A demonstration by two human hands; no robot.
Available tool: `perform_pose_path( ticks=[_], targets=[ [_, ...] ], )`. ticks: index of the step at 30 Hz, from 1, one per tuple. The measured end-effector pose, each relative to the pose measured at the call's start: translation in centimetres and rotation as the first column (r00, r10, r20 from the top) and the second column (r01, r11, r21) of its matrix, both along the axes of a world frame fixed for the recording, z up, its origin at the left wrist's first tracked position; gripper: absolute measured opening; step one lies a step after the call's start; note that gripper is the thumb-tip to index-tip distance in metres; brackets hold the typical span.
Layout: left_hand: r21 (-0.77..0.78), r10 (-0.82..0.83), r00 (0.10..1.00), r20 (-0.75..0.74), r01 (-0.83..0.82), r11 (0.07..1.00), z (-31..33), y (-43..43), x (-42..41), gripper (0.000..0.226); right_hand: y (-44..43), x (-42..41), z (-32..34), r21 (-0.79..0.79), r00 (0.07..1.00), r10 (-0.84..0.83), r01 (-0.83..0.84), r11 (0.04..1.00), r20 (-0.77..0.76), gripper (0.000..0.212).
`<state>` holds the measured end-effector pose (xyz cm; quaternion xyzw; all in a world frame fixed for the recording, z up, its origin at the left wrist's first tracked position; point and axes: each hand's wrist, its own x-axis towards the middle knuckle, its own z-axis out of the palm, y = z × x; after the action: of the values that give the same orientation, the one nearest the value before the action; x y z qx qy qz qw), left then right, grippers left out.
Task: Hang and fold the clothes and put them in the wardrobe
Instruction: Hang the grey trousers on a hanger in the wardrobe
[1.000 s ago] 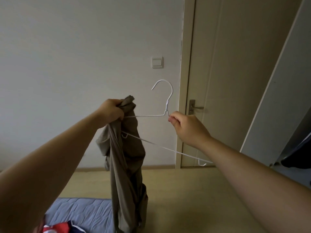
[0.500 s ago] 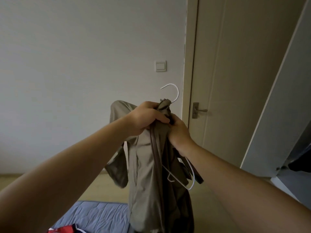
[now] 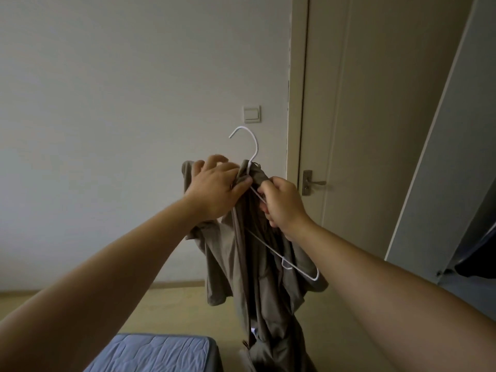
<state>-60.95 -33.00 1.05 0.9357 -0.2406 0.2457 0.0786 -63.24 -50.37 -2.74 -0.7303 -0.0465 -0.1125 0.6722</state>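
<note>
We hold the khaki shirt (image 3: 257, 267) up before the wall (image 3: 107, 103), left hand (image 3: 214, 190) clutching its shoulder, right hand (image 3: 284, 208) pinching fabric on the white hanger (image 3: 300, 269), hook (image 3: 254, 146) upright, bed (image 3: 150, 353) corner below

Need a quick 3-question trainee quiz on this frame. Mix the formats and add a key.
1. True or false: the hook of the white wire hanger sticks up above the khaki garment.
2. Multiple choice: what lies at the bottom left of the view? A) a red bucket B) a blue mattress C) a wooden chair
3. Short answer: which hand is nearer the door handle?

Key: 1 true; 2 B; 3 the right hand.
</note>
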Motion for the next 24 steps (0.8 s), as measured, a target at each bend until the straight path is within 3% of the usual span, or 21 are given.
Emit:
perform_pose_path(
  ticks=[2, 4, 9, 12, 16, 20, 22, 24],
  targets=[
    [-0.141, -0.049, 0.989, -0.141, 0.029, 0.990, -0.4, -0.5, 0.3, 0.055, 0.2, -0.2, -0.2, 0.031, 1.000, 0.011, -0.011, 0.999, -0.004, 0.019],
    [-0.201, -0.074, 0.994, -0.077, 0.057, 0.978, -0.6, -0.8, 0.6, 0.055, 0.4, -0.4, -0.4, 0.062, 0.999, 0.034, -0.032, 0.998, -0.025, 0.020],
    [-0.101, -0.092, 0.996, 0.006, 0.092, 0.991, 0.2, -1.2, 1.1, 0.045, 0.1, -0.1, -0.9, 0.201, 0.988, 0.113, -0.091, 0.975, -0.101, 0.015],
    [-0.028, -0.111, 0.994, 0.023, 0.111, 0.993, 1.0, -1.5, 1.6, 0.033, -0.2, 0.8, -2.0, 0.122, 0.979, 0.077, -0.055, 0.991, -0.187, 0.014],
    [0.002, -0.135, 0.990, 0.046, 0.135, 0.991, 2.2, -1.5, 1.7, 0.015, -0.5, 1.3, -5.3, 0.054, 0.875, 0.117, -0.104, 0.993, -0.469, 0.057],
    [-0.015, -0.139, 0.986, 0.089, 0.141, 0.990, 3.7, -1.7, 1.6, 0.006, 0.0, 0.3, -8.8, 0.045, 0.796, 0.112, -0.107, 0.993, -0.595, 0.094],
    [-0.035, -0.142, 0.981, 0.135, 0.148, 0.988, 4.2, -1.8, 1.3, 0.003, 0.6, -0.3, -10.1, 0.237, 0.715, 0.286, -0.171, 0.956, -0.638, 0.082],
    [-0.058, -0.138, 0.975, 0.173, 0.149, 0.987, 4.6, -1.7, 0.9, 0.004, 1.3, -0.7, -10.9, 0.457, 0.685, 0.462, -0.208, 0.865, -0.563, 0.048]
  ],
)
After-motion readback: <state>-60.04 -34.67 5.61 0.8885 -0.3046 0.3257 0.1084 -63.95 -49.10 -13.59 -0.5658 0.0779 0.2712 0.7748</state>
